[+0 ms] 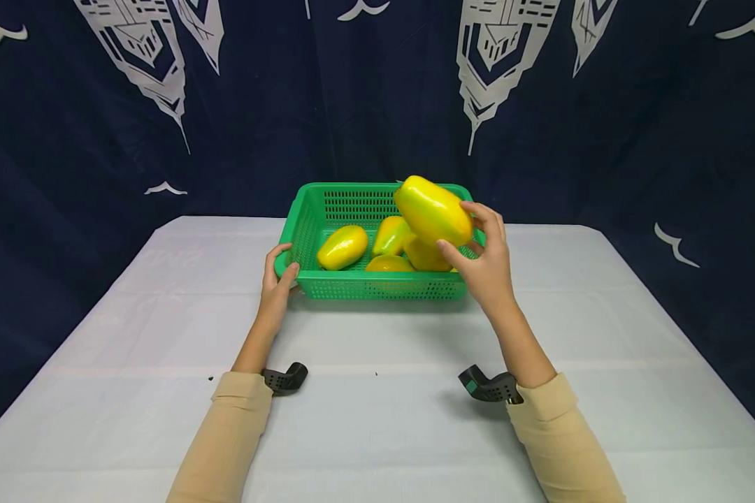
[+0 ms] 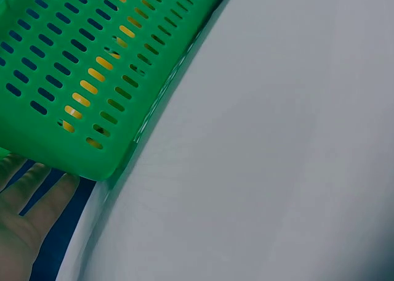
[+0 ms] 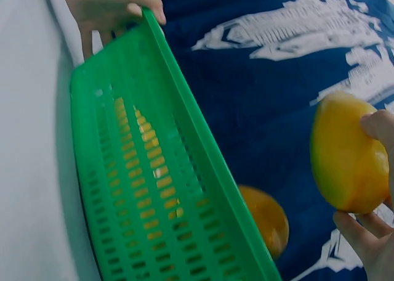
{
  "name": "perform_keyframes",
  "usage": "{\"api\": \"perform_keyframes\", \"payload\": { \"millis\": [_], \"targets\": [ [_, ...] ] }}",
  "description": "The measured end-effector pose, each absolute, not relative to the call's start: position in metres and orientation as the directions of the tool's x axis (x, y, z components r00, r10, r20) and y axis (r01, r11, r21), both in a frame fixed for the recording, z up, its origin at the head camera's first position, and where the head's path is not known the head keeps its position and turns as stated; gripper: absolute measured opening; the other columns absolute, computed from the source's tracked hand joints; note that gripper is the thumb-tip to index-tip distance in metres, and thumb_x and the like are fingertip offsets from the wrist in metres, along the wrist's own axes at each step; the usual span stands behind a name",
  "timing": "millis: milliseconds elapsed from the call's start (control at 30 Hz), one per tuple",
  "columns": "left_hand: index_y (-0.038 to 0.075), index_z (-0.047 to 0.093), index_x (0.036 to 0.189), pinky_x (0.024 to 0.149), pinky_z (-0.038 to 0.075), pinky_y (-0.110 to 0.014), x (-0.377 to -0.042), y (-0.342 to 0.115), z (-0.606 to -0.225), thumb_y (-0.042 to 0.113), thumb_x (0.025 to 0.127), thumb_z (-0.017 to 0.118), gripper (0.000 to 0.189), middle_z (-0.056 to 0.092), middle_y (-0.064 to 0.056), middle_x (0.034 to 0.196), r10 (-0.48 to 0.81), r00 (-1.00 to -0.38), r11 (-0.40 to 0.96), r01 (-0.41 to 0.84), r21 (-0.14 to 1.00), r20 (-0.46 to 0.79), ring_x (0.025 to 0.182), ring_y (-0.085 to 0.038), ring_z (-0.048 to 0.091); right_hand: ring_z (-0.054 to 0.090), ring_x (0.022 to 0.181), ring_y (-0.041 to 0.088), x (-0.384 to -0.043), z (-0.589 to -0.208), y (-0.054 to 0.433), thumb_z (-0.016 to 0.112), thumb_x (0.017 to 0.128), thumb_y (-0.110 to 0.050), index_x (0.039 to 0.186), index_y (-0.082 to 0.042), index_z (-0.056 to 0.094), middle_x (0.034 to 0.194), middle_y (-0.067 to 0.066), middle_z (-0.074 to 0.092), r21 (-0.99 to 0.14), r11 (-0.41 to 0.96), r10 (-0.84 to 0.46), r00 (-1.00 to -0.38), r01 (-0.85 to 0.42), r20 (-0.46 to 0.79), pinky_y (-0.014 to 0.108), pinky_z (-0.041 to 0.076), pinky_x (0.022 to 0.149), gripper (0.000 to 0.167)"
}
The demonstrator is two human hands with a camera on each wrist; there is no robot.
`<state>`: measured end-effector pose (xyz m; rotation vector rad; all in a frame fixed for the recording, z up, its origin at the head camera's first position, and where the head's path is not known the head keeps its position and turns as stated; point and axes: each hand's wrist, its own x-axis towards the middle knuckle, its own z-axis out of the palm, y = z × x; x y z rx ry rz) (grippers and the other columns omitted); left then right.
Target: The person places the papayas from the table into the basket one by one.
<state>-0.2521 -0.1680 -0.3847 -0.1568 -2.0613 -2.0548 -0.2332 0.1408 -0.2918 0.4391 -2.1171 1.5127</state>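
My right hand [image 1: 487, 262] holds a yellow mango [image 1: 434, 211] with a greenish tint above the right side of a green plastic basket [image 1: 377, 286]. Thumb and fingers grip its lower right end; in the right wrist view the mango [image 3: 348, 154] stands apart from the rim. At the basket's left end, my left hand [image 1: 279, 283] grips the rim, thumb on top and fingers around the side. Inside the basket lie several more yellow mangoes, one alone on the left [image 1: 342, 247] and others bunched at the right [image 1: 390, 236]. The front wall partly hides them.
The basket stands towards the far edge of a table with a white cover [image 1: 377, 433]. Behind it hangs a dark blue cloth [image 1: 327, 105] with white printed shapes. Each wrist carries a black camera band [image 1: 286, 379].
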Motion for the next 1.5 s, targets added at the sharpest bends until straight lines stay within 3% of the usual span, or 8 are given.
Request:
{"api": "perform_keyframes", "payload": {
  "millis": [267,467,833,1100,1500],
  "targets": [
    [0.020,0.026,0.138,0.096,0.036,-0.053,-0.251,-0.167,-0.383,0.027,0.094,0.042,0.047,0.025,-0.011,0.141,-0.080,-0.966,-0.009,0.247,0.969,0.246,0.119,-0.031,0.037,0.040,0.117,0.014,-0.251,-0.301,0.163,0.069,0.080,-0.015,0.131,-0.015,0.042,0.130,0.003,0.036,-0.818,0.360,0.185,-0.825,-0.449,0.535,0.040,0.045,0.094,0.058],
    [0.021,0.027,0.137,0.096,0.037,-0.053,-0.252,-0.167,-0.383,0.027,0.094,0.043,0.047,0.023,-0.009,0.143,-0.087,-0.968,0.000,0.238,0.971,0.237,0.118,-0.030,0.038,0.040,0.116,0.017,-0.259,-0.309,0.170,0.069,0.080,-0.016,0.130,-0.015,0.043,0.130,0.006,0.036,-0.815,0.403,0.234,-0.814,-0.417,0.532,0.040,0.044,0.095,0.057],
    [0.020,0.025,0.138,0.098,0.035,-0.055,-0.251,-0.168,-0.383,0.028,0.093,0.043,0.049,0.022,-0.011,0.144,-0.081,-0.968,-0.005,0.240,0.971,0.239,0.122,-0.031,0.035,0.039,0.118,0.025,-0.263,-0.320,0.172,0.070,0.079,-0.015,0.128,-0.012,0.047,0.132,0.012,0.037,-0.721,0.575,0.203,-0.786,-0.387,0.584,0.041,0.042,0.092,0.054],
    [0.019,0.025,0.138,0.098,0.034,-0.056,-0.251,-0.168,-0.384,0.024,0.093,0.043,0.048,0.021,-0.011,0.144,-0.079,-0.969,-0.010,0.236,0.972,0.235,0.122,-0.033,0.035,0.035,0.123,0.029,-0.264,-0.326,0.170,0.070,0.079,-0.020,0.128,-0.013,0.048,0.133,0.012,0.038,-0.672,0.660,0.188,-0.792,-0.336,0.581,0.047,0.032,0.101,0.054],
    [0.020,0.026,0.137,0.097,0.035,-0.055,-0.250,-0.167,-0.382,0.027,0.093,0.044,0.048,0.022,-0.011,0.143,-0.085,-0.967,-0.007,0.241,0.970,0.240,0.121,-0.032,0.036,0.036,0.119,0.032,-0.266,-0.333,0.162,0.070,0.079,-0.024,0.127,-0.014,0.051,0.134,0.009,0.040,-0.603,0.738,0.121,-0.821,-0.301,0.558,0.050,0.039,0.092,0.052]
  ]
}}
